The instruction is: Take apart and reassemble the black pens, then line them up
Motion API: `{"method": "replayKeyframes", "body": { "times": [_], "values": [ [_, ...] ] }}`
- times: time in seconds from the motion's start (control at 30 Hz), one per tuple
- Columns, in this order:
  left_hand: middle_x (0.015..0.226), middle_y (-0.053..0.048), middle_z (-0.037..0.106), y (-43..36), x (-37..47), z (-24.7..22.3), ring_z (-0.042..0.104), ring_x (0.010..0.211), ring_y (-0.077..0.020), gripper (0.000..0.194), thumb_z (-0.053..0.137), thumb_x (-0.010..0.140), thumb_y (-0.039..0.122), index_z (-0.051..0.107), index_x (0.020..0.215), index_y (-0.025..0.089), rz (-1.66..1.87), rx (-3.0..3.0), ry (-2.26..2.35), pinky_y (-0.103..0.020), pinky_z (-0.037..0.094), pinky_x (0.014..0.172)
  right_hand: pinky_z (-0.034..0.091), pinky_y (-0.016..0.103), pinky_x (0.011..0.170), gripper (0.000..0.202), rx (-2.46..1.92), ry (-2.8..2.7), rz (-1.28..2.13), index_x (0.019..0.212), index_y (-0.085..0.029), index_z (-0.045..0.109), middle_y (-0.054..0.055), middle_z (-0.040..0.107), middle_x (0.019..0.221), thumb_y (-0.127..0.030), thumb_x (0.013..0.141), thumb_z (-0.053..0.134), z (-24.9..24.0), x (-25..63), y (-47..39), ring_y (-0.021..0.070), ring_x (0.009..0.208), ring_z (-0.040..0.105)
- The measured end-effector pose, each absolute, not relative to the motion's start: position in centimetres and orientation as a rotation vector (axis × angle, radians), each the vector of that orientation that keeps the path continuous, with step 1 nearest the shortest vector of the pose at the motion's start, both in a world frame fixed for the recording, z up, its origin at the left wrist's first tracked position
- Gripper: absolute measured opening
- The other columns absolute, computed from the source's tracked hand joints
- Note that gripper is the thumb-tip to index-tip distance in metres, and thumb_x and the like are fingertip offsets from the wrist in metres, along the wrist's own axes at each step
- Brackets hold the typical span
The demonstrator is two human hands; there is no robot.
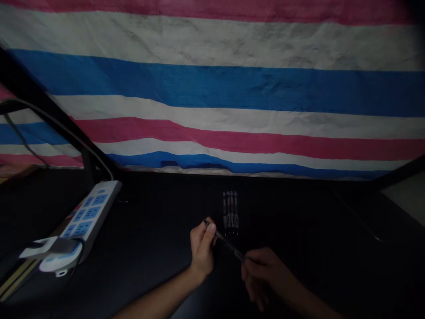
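A slim dark pen [226, 240] slants between my two hands above the black table. My left hand [202, 248] pinches its upper left end, thumb on top. Around its lower right end the fingers of my right hand [264, 270] are closed; the tip there is hard to make out in the dim light. Just beyond my hands, several similar pens [230, 210] lie side by side in a neat row on the table, pointing toward me.
A white power strip [96, 208] with blue socket faces lies at the left, a plug and cable at its near end. Behind the black table [159, 212] hangs a striped plastic sheet [232, 88]. Dark frame bars [49, 106] slope at the left.
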State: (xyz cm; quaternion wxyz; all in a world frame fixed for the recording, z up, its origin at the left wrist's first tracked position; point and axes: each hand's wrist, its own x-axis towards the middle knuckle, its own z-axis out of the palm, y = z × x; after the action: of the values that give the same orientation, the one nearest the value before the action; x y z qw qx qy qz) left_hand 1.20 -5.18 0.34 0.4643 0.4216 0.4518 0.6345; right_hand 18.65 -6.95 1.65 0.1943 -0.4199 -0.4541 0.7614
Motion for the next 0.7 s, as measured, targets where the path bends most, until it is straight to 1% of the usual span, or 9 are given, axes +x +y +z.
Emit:
{"method": "replayKeyframes", "body": {
  "times": [0.2, 0.3, 0.4, 0.47, 0.5, 0.6, 0.7],
  "values": [
    [0.052, 0.004, 0.039, -5.2, 1.2, 0.6, 0.033, 0.049, -0.0102, 0.039, 0.049, 0.088, 0.043, 0.044, 0.059, 0.018, 1.550, 1.088, 1.042, -0.024, 0.026, 0.046, 0.025, 0.014, 0.029, 0.044, -1.110, -1.216, 2.200, 0.068, -0.012, 0.056, 0.002, 0.062, 0.046, -0.055, 0.079, 0.056, 1.7, 18.8, -6.6, 0.0077, 0.027, 0.049],
    [0.055, 0.003, 0.041, -5.0, 1.4, 1.0, 0.035, 0.050, -0.0103, 0.038, 0.047, 0.090, 0.044, 0.046, 0.063, 0.018, 1.519, 1.069, 1.028, -0.023, 0.029, 0.048, 0.028, 0.014, 0.031, 0.046, -1.097, -1.249, 2.135, 0.070, -0.013, 0.055, 0.003, 0.063, 0.049, -0.058, 0.080, 0.054, 1.5, 18.8, -6.5, 0.0087, 0.031, 0.052],
    [0.065, 0.002, 0.048, -4.8, 1.7, 1.5, 0.044, 0.057, -0.0112, 0.029, 0.049, 0.090, 0.042, 0.050, 0.074, 0.018, 1.502, 1.067, 1.006, -0.023, 0.037, 0.055, 0.036, 0.016, 0.036, 0.045, -1.135, -1.330, 1.958, 0.076, -0.014, 0.057, 0.004, 0.066, 0.055, -0.058, 0.081, 0.054, 1.3, 18.7, -6.4, 0.0094, 0.038, 0.057],
    [0.073, 0.001, 0.052, -4.7, 1.9, 1.8, 0.051, 0.065, -0.0130, 0.019, 0.054, 0.089, 0.038, 0.053, 0.086, 0.019, 1.476, 1.079, 0.957, -0.025, 0.042, 0.062, 0.039, 0.017, 0.038, 0.044, -1.153, -1.366, 1.884, 0.079, -0.013, 0.058, 0.004, 0.066, 0.058, -0.057, 0.082, 0.053, 1.2, 18.7, -6.3, 0.0098, 0.041, 0.058],
    [0.077, 0.000, 0.053, -4.7, 1.9, 1.9, 0.054, 0.070, -0.0141, 0.017, 0.057, 0.088, 0.036, 0.054, 0.093, 0.020, 1.454, 1.091, 0.918, -0.026, 0.044, 0.066, 0.040, 0.017, 0.039, 0.044, -1.157, -1.371, 1.870, 0.080, -0.013, 0.058, 0.004, 0.066, 0.060, -0.057, 0.082, 0.053, 1.2, 18.7, -6.3, 0.0102, 0.043, 0.059],
    [0.089, -0.003, 0.053, -4.6, 1.9, 2.2, 0.059, 0.076, -0.0162, 0.032, 0.061, 0.085, 0.034, 0.057, 0.113, 0.021, 1.392, 1.133, 0.802, -0.029, 0.047, 0.070, 0.040, 0.017, 0.040, 0.042, -1.174, -1.384, 1.844, 0.084, -0.013, 0.058, 0.005, 0.067, 0.067, -0.055, 0.083, 0.054, 1.3, 18.7, -6.2, 0.0105, 0.046, 0.060],
    [0.086, -0.001, 0.051, -4.1, 1.5, 2.2, 0.060, 0.073, -0.0142, 0.043, 0.062, 0.084, 0.031, 0.054, 0.125, 0.022, 1.379, 1.113, 0.831, -0.028, 0.048, 0.069, 0.042, 0.018, 0.042, 0.040, -1.163, -1.404, 1.794, 0.090, -0.013, 0.060, 0.007, 0.068, 0.078, -0.052, 0.083, 0.055, 1.4, 18.9, -6.0, 0.0104, 0.050, 0.062]
  ]
}}
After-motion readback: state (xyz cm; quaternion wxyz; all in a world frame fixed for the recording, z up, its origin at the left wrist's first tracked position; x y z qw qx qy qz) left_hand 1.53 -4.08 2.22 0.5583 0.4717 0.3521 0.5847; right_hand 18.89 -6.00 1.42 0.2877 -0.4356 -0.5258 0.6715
